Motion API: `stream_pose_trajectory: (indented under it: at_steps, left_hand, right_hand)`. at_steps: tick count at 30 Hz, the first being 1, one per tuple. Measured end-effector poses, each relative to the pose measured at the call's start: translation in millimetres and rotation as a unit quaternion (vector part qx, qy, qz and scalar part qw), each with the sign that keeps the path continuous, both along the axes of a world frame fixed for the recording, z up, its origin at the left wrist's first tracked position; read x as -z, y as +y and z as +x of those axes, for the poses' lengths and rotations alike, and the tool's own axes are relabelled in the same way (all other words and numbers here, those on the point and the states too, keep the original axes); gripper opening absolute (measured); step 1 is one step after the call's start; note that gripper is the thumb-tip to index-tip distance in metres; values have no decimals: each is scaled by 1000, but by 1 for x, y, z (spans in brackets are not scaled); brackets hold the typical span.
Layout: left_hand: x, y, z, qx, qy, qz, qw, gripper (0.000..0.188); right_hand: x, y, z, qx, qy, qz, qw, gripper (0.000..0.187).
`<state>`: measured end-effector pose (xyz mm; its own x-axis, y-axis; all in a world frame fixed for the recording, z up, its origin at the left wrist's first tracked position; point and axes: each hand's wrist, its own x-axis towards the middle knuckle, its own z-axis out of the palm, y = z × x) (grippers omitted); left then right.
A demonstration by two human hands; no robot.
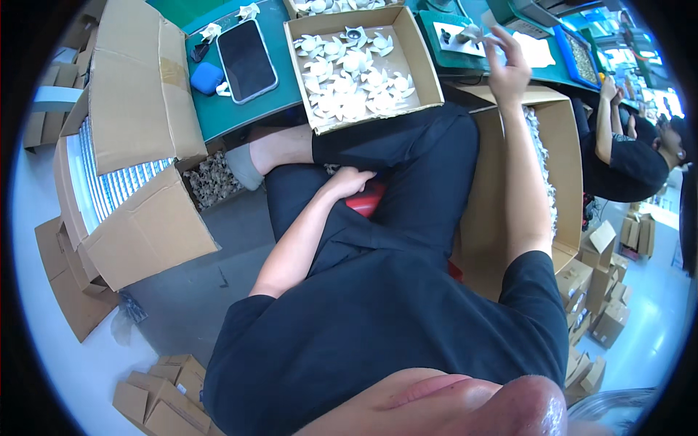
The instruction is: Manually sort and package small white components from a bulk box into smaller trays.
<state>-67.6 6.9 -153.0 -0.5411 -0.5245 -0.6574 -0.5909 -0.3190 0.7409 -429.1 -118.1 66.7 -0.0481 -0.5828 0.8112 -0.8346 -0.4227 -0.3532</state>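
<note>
My right hand [509,71] is raised over the bench at the upper right, fingertips pinched at the edge of a small greyish-white fan wheel [472,33]. That wheel is at a white block fixture [454,40] with dark pegs. Low in my lap is my left hand [349,182], its fingers curled in; whatever they may hold is hidden. Just below it shows a red seat [366,201]. In front of me, a shallow cardboard tray [427,69] holds many white fan wheels [352,73] with curved blades.
Left of the tray, a phone [248,59] and a blue case [206,78] lie on the green bench [240,116]. An open carton [156,240] stands at my left, another deep carton [487,189] at my right. Beyond it, a person in dark clothing [625,163] works along the bench.
</note>
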Motion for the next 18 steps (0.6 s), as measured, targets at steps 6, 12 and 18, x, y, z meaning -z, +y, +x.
stream_pose_trajectory:
  at_steps: [6, 12, 18]
  left_hand:
    - [-2, 1, 5, -9, 19, 15, 1000, 53]
    - [-17, -12, -1, -8, 17, 21, 1000, 49]
    - [23, 2, 4, -3, 34, 0, 999, 46]
  right_hand:
    - [36, -69, -74, 142, -93, 288, 943, 29]
    - [42, -75, -104, 41, -124, 308, 942, 38]
    - [-4, -4, 18, -124, -90, 227, 962, 37]
